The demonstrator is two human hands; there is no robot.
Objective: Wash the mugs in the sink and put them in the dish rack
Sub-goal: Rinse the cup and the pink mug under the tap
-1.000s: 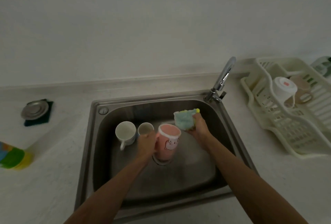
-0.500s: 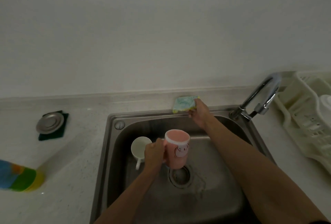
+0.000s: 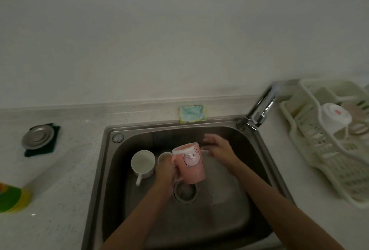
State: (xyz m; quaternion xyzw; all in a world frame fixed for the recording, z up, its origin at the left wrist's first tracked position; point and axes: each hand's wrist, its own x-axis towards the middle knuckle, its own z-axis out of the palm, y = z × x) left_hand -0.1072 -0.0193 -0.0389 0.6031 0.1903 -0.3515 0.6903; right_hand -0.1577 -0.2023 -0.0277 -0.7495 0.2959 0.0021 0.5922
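Note:
My left hand grips the handle of a pink mug with a cartoon face and a soapy rim, held above the drain of the steel sink. To the right of the mug, my right hand is empty with its fingers spread, blurred. A white mug stands upright in the sink at the left. A smaller mug peeks out behind my left hand. The blue-and-yellow sponge lies on the counter behind the sink. The cream dish rack at the right holds an upturned white mug.
The chrome faucet rises at the sink's back right corner, its spout pointing toward the rack. A metal sink strainer lid rests on a dark pad at the left. A green-and-yellow bottle lies at the left edge.
My right hand let go of the sponge on the counter behind the sink and came back down beside the pink mug. My left hand lifted the mug slightly.

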